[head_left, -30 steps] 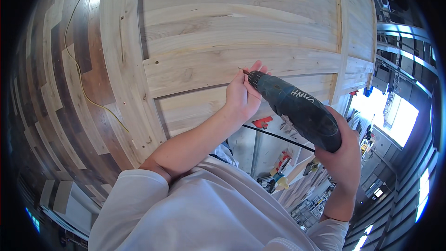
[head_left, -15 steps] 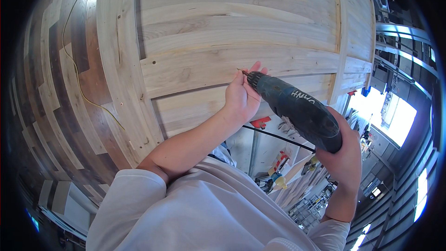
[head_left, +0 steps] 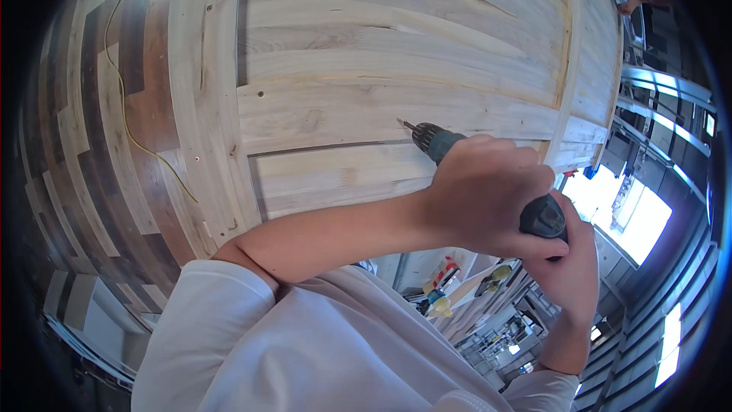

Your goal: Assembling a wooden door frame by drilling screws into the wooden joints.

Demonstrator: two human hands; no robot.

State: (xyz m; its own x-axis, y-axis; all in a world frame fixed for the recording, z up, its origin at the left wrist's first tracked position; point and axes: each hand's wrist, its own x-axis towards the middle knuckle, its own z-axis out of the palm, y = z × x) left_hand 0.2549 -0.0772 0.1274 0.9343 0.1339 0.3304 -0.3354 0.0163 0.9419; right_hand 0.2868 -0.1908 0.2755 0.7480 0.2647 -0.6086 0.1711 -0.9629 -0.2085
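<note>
A dark green and black power drill (head_left: 435,141) points up and to the left over a large pale wooden panel (head_left: 343,114). Its short bit is close to the panel's horizontal board; whether it touches cannot be made out. My left hand (head_left: 492,194) is wrapped over the top of the drill body, fingers closed. My right hand (head_left: 568,267) grips the drill from behind and below, with the handle hidden by both hands. The rear end of the drill shows between them. A screw (head_left: 261,94) sits in the board left of the bit.
A yellow cord (head_left: 124,107) runs over the patterned plank floor (head_left: 84,137) at left. Below the panel, a yellow-capped bottle (head_left: 440,303) and a red and white package (head_left: 442,271) stand among tools. Another person's hand (head_left: 630,4) shows at the far top right.
My left hand has left the drill's tip and moved right onto the drill body, closing around it. The drill bit shows free of fingers now. Another person's hand has come into view.
</note>
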